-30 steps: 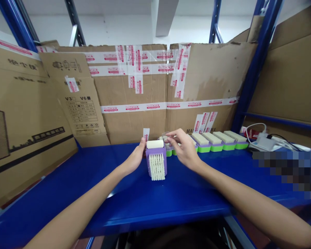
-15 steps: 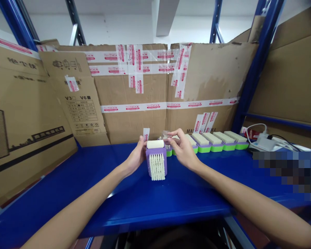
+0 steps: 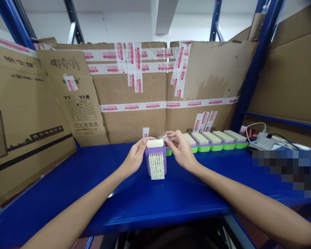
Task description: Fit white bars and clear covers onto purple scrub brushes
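Note:
A purple scrub brush (image 3: 166, 162) stands on end before me, its cream bristles facing my side. Across its top lies a white, rounded block or roller (image 3: 154, 143). My left hand (image 3: 135, 155) is closed at the brush's upper left corner, thumb beside the white piece and fingers partly hidden behind. To the upper right, my right hand (image 3: 180, 148) pinches a small clear plastic piece (image 3: 163, 137), which sits just behind the white piece. What the plastic is exactly, I cannot make out.
Several green and purple brushes (image 3: 213, 141) stand bristles up in a row along the back right. Cardboard panels (image 3: 134, 90) wall in the blue table (image 3: 155, 204). A white charger with cables (image 3: 265, 141) lies at the right, near a blue post (image 3: 251, 76).
My left fingers have stretched over behind the white piece and the thumb has lowered. The clear plastic in my right hand has shifted left and tilted. The brush stays in place.

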Motion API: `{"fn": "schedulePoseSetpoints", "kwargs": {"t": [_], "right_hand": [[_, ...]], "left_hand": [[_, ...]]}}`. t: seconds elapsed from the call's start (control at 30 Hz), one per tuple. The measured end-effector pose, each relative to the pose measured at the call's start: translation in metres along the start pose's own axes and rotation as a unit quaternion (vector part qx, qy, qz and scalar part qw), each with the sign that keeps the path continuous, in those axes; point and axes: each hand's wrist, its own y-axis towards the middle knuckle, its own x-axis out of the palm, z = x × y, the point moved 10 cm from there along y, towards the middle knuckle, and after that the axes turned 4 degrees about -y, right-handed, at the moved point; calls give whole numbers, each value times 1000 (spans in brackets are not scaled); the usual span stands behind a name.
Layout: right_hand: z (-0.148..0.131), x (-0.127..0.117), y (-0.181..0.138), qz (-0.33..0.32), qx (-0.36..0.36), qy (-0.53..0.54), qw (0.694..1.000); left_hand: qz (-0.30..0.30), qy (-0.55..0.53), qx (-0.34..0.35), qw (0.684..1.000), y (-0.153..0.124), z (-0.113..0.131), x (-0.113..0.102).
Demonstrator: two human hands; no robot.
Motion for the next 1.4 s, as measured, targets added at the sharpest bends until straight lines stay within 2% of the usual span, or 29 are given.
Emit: {"fn": "schedulePoseSetpoints", "kwargs": {"t": [0.2,0.47,0.63,0.77,0.87,1.0,1.2,1.4], "right_hand": [[-5,-3,1,1,-17,-133,991],[-9,4,2,-64,-25,-212,975],[-6,9,3,-97,5,-211,973],[-5,7,3,-87,22,-206,974],[-6,3,1,-69,32,-173,982],[-15,-1,-2,-37,2,-139,990],[-24,-1,-7,-8,-48,-94,994],[-26,-4,-9,22,-82,-58,995]], "left_hand": [[-17,57,48,997,-1,15,1],[-31,61,40,997,-2,13,3],[-40,57,27,997,-1,10,5],[-43,58,36,997,-1,13,7],[-38,71,71,994,0,20,6],[-17,93,117,989,-2,25,3],[-17,37,100,994,-2,12,2],[-26,25,97,995,-3,11,6]]}}
